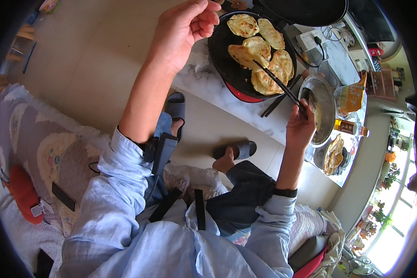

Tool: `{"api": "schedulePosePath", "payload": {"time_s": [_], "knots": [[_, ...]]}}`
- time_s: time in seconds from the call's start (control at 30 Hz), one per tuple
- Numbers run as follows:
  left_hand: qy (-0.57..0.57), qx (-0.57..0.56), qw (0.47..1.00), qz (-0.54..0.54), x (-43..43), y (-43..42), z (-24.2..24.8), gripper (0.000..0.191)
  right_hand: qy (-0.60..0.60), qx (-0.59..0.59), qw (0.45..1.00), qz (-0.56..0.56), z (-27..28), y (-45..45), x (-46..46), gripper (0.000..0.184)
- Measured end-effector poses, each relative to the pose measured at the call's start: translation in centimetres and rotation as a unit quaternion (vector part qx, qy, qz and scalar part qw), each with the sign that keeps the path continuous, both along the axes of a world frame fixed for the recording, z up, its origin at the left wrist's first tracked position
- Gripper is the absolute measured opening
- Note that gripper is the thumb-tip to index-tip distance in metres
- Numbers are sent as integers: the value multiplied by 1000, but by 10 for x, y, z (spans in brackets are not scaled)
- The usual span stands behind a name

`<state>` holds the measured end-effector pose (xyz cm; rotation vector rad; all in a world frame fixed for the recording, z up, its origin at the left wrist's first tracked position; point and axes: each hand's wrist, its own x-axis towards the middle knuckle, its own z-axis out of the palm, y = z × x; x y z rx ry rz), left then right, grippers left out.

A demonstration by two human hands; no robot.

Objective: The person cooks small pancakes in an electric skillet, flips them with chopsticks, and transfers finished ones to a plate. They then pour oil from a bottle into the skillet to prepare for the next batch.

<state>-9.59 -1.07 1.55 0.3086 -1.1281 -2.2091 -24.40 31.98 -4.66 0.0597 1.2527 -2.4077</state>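
My right hand (300, 123) holds a pair of black chopsticks (279, 83). Their tips grip a browned flatbread (241, 56), tilted up over the other flatbreads. Beneath it, several golden flatbreads (271, 33) lie on the dark plate of an electric griddle (226, 52) with a red front. My left hand (194, 26) hovers by the griddle's left edge, fingers curled, with nothing visible in it. Close beside my right hand is a metal bowl (328, 93) with pale residue inside.
The griddle's black lid (304, 10) stands raised at the back. Dark sticks (271, 107) lie on the marble-patterned table (198, 81). To the right are a power strip (309, 39), an orange-and-clear food bag (352, 95), a bottle (347, 127) and more flatbreads (333, 154).
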Motion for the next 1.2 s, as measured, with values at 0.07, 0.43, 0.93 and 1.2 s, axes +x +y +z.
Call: {"api": "schedulePosePath", "payload": {"time_s": [0.07, 0.43, 0.93, 1.2], "knots": [[-3, -4, 1000, -2, -1, 0, 0, 26, -12, -10, 1000, -4, -2, 2, -3, 26], [-9, 12, 1000, 3, -1, 1, 1, 25, 21, 53, 997, 55, 0, -1, 1, 28], [-3, 11, 1000, 0, 0, 1, 2, 25, 93, -9, 994, 57, 18, -23, 13, 32], [-8, 13, 1000, 0, 0, 2, 2, 24, 203, 167, 958, 116, 22, -36, 21, 30]]}}
